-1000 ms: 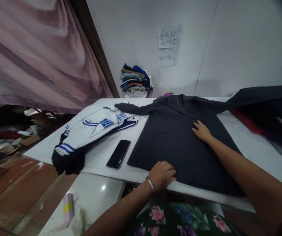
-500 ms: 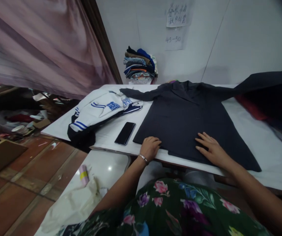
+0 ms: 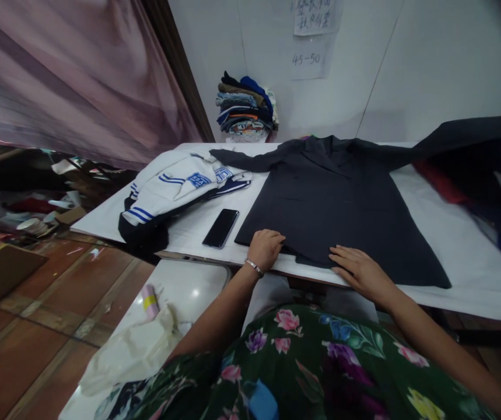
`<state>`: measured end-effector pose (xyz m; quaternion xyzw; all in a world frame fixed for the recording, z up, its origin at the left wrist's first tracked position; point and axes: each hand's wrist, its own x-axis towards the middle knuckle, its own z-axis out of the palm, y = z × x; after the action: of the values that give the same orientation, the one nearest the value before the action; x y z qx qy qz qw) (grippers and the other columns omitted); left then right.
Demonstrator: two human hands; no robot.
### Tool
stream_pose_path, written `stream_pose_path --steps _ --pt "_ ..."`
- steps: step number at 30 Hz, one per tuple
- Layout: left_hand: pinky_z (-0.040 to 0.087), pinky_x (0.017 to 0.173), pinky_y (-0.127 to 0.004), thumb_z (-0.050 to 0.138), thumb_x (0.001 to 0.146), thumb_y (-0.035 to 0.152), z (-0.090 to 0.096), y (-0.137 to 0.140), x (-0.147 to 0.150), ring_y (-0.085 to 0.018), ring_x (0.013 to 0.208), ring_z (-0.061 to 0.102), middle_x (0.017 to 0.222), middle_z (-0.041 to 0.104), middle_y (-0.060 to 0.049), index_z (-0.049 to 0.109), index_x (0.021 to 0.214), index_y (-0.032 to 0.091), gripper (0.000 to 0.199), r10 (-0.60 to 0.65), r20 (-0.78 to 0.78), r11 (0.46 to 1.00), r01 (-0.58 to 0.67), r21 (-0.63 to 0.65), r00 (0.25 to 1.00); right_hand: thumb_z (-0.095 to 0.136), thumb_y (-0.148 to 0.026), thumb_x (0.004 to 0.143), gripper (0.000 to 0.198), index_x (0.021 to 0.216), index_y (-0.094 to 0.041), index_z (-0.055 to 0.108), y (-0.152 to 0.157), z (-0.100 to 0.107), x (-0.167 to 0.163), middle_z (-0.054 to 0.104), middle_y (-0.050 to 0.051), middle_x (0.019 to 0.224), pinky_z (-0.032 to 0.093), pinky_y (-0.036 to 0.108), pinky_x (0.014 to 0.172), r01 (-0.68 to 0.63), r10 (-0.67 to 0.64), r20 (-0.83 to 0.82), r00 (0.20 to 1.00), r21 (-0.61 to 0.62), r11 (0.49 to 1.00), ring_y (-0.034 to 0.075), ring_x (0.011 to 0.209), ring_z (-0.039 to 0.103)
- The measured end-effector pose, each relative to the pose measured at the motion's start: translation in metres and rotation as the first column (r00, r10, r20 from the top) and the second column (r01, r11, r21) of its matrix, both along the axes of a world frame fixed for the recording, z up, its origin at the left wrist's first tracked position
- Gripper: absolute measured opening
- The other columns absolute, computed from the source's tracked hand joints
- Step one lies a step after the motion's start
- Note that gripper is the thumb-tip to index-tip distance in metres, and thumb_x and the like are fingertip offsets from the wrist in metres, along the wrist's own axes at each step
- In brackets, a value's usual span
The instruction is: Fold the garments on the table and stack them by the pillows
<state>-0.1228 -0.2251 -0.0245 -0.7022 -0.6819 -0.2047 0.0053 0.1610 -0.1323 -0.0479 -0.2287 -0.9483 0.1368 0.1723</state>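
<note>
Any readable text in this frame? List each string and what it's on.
"45-50": handwritten on the lower white paper sheet taped to the wall.
Upper white paper note on the wall: handwritten characters, too blurred to read.
Blue patches on the white jacket with blue stripes: white lettering, too small to read.
Black smartphone and dark grey jacket: no text visible.
</note>
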Motion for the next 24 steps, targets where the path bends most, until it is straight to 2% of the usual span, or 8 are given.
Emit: stream_pose_path --steps 4,9,12,15,18,21,24 --pt "0.038 0.092 -0.038 0.065 0.082 0.033 -0.005 -0.008 0.008 -0.021 0.107 0.054 0.117 0.063 -0.007 0.062 0.117 0.02 0.037 -0.085 0.033 0.996 0.085 -0.001 0.996 0.042 -0.036 0.094 0.035 0.115 -0.024 0.067 -0.001 0.003 -0.002 0.063 0.007 0.123 0.044 0.048 0.099 0.012 -0.013 -0.043 0.999 -0.019 1.0 0.024 0.12 0.054" --pt "0.034 0.098 -0.042 0.069 0.077 0.048 -0.007 -0.007 0.024 -0.025 0.116 0.049 0.129 0.057 -0.008 0.06 0.12 0.023 0.051 -0.166 0.03 0.985 0.167 -0.051 0.986 0.041 -0.036 0.093 0.034 0.109 -0.024 0.069 -0.002 0.007 -0.005 0.067 0.006 0.116 0.046 0.046 0.098 0.037 -0.039 -0.076 0.996 -0.035 0.999 0.024 0.116 0.058" --pt "0.035 0.098 -0.041 0.067 0.08 0.044 -0.008 -0.001 0.031 -0.024 0.116 0.048 0.128 0.058 -0.008 0.061 0.118 0.023 0.044 -0.172 0.027 0.984 0.173 -0.044 0.985 0.038 -0.036 0.094 0.036 0.108 -0.024 0.07 -0.003 0.008 -0.006 0.069 0.006 0.112 0.049 0.043 0.094 0.084 -0.085 -0.078 0.993 -0.023 0.996 0.022 0.108 0.062" --pt "0.037 0.093 -0.039 0.063 0.084 0.037 -0.005 0.007 0.034 -0.021 0.109 0.052 0.117 0.063 -0.006 0.065 0.112 0.022 0.032 -0.161 0.027 0.986 0.162 -0.037 0.987 0.036 -0.037 0.095 0.038 0.107 -0.024 0.069 -0.005 0.008 -0.007 0.069 0.006 0.112 0.05 0.038 0.092 0.12 -0.12 -0.086 0.989 -0.003 0.993 0.02 0.104 0.064" --pt "0.039 0.087 -0.036 0.06 0.087 0.03 0.002 0.015 0.035 -0.02 0.099 0.055 0.102 0.068 -0.004 0.069 0.099 0.021 0.018 -0.172 0.009 0.984 0.172 -0.04 0.985 0.04 -0.04 0.094 0.037 0.114 -0.023 0.066 -0.006 0.007 -0.007 0.066 0.006 0.119 0.047 0.039 0.097 0.099 -0.097 -0.074 0.993 0.027 0.995 0.021 0.113 0.059" --pt "0.039 0.085 -0.036 0.06 0.086 0.025 0.01 0.023 0.037 -0.019 0.096 0.054 0.096 0.067 -0.004 0.068 0.092 0.02 0.011 -0.183 -0.013 0.983 0.183 -0.018 0.983 0.046 -0.041 0.091 0.042 0.127 -0.022 0.058 -0.005 0.007 -0.01 0.058 0.007 0.131 0.044 0.043 0.099 0.109 -0.107 -0.035 0.994 0.052 0.993 0.024 0.122 0.052" --pt "0.038 0.083 -0.036 0.059 0.087 0.023 0.013 0.026 0.037 -0.02 0.096 0.053 0.096 0.066 -0.004 0.066 0.091 0.019 0.009 -0.198 -0.037 0.98 0.198 0.011 0.98 0.042 -0.032 0.092 0.038 0.122 -0.021 0.061 -0.001 0.008 -0.014 0.063 0.008 0.124 0.048 0.043 0.094 0.151 -0.15 -0.013 0.989 0.084 0.985 0.024 0.116 0.057"
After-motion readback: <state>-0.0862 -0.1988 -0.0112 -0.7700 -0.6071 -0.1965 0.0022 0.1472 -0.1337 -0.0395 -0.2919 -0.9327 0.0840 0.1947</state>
